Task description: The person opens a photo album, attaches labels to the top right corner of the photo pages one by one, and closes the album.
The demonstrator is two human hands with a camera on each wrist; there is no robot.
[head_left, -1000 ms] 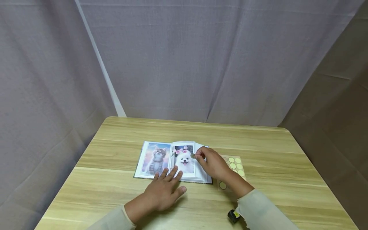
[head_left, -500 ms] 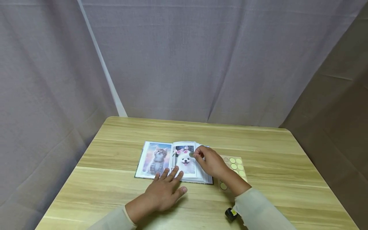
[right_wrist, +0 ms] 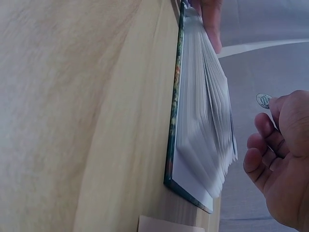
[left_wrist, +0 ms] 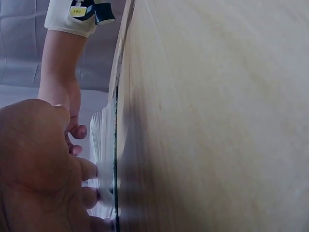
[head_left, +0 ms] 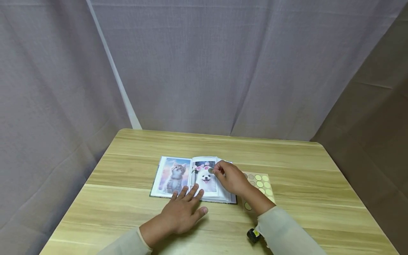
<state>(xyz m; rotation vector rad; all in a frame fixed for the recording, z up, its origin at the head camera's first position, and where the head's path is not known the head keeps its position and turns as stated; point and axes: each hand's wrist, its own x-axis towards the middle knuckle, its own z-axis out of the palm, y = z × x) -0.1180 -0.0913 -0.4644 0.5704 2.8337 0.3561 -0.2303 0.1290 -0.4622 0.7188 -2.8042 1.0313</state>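
Note:
An open photo album (head_left: 157,187) lies on the table, a kitten picture (head_left: 176,175) on its left page and a white dog picture (head_left: 205,182) on its right. My left hand (head_left: 180,214) rests with spread fingers along the album's lower edge, fingertips on the pages. Between thumb and forefinger, my right hand (head_left: 234,180) pinches a small round sticker (right_wrist: 263,100) with dark print. In the head view the sticker overlaps the dog's ear; in the right wrist view it shows apart from the album's fanned pages (right_wrist: 205,106).
Beside the album, partly behind my right forearm, lies a sheet (head_left: 266,174) of round yellowish stickers. A black device (head_left: 253,234) with a yellow label sits at my right cuff. Grey curtains (head_left: 191,71) hang behind the wooden table (head_left: 287,159).
My right hand has moved slightly left, bringing the sticker from the dog picture's right edge inward over it. The left hand keeps its place on the album.

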